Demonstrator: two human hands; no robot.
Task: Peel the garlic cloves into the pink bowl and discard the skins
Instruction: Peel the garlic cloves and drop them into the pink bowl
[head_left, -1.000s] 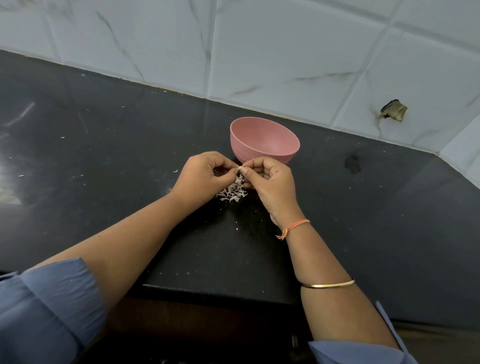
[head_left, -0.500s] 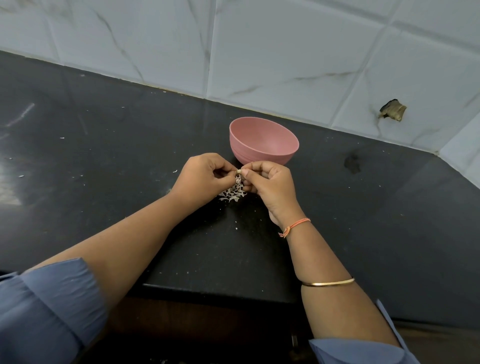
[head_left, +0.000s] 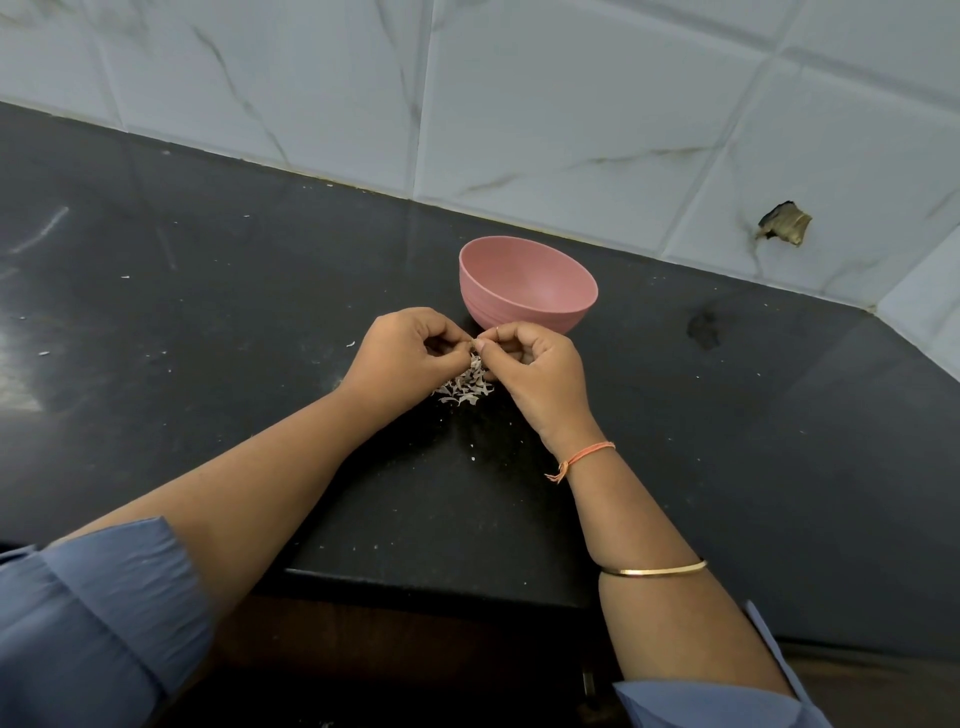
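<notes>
Hands (head_left: 405, 351) mostly hide clove (head_left: 474, 341), probably.

You will find nothing to read here: no text, label, brand, number or sign shows on the pink bowl (head_left: 501, 306), the worktop (head_left: 249, 291) or the wall tiles (head_left: 571, 104).
</notes>
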